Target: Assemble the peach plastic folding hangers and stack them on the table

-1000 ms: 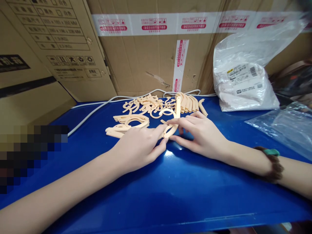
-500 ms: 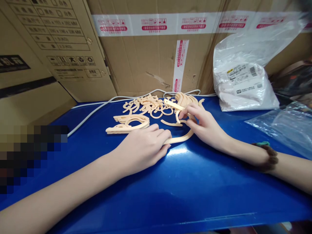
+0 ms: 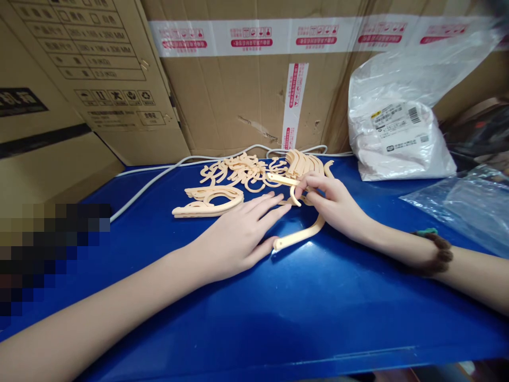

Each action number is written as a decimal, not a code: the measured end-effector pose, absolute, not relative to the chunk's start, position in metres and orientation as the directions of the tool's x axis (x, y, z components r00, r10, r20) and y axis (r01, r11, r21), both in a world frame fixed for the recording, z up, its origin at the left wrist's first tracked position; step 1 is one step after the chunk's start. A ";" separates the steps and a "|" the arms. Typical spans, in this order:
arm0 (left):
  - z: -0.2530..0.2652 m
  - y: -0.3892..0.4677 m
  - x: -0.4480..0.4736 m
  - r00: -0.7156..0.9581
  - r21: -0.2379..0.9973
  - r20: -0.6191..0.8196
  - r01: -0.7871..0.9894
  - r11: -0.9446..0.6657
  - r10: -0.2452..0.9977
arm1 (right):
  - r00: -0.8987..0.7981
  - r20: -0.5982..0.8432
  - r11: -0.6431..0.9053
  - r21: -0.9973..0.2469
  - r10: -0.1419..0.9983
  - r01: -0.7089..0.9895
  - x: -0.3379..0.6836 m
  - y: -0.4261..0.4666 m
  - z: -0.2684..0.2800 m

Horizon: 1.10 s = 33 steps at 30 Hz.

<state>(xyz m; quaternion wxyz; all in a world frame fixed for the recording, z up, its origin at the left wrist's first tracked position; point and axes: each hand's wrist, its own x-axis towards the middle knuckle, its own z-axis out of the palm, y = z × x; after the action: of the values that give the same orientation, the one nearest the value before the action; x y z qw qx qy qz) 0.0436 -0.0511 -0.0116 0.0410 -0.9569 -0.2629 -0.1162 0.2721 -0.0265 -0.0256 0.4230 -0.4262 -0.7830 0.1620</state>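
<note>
Item 1: cream hooked piece (image 3: 299, 236), one, centre of the frame, held just above or on the blue table (image 3: 254, 323); which, cannot be told. Visible parts: holed bar (image 3: 280, 179) towards upper left, hook (image 3: 295, 197) below it, curved arm ending at lower left. Junction hidden by fingers.

Item 2: right hand (image 3: 333, 198), right of centre, fingertips pinched on the hooked piece near its junction.

Item 3: left hand (image 3: 240, 233), left of centre, fingers extended and loosely spread, gripping nothing visible; thumb at the arm's tip, contact seemingly light.

Handling note (judgement): a firm pinch close to the junction, with the left thumb steadying the free end, should turn the arm evenly; force at the far tip alone may twist or slip it.

Stock nearby: stacked pieces (image 3: 209, 213), left of centre; heap of hooks (image 3: 242, 168) and row of curved bars (image 3: 304, 163), beyond the hands.

Markings: carton (image 3: 131, 127), upper left, printed table with "1.9 (KG)" and "2.3 (KG)", dimensions blurred, handling icons including umbrella and recycling triangle. Tape (image 3: 250, 37), across the top, red-on-white Chinese print, seemingly inverted. Plastic bag (image 3: 401, 159), upper right, white label with barcode and yellow mark; text too small. No brand legible.
</note>
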 end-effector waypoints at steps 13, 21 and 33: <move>-0.005 -0.055 0.046 0.803 -0.143 0.185 0.592 -0.793 0.567 | -0.295 0.499 0.572 -0.612 0.815 0.546 0.275 -0.025 -0.025; -0.002 -0.057 0.048 0.835 -0.317 0.325 0.539 -0.781 0.444 | -0.353 0.433 0.554 -0.552 0.829 0.624 0.279 -0.017 -0.030; -0.007 -0.052 0.046 0.854 -0.169 0.199 0.512 -0.842 0.480 | -0.330 0.458 0.535 -0.451 0.826 0.714 0.279 -0.016 -0.033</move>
<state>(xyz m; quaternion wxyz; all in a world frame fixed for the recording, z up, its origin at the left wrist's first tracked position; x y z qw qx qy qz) 0.0460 -0.0519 -0.0067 0.1083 -0.9568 -0.2593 -0.0745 0.2790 -0.0164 -0.0326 0.3315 -0.4747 -0.8110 0.0841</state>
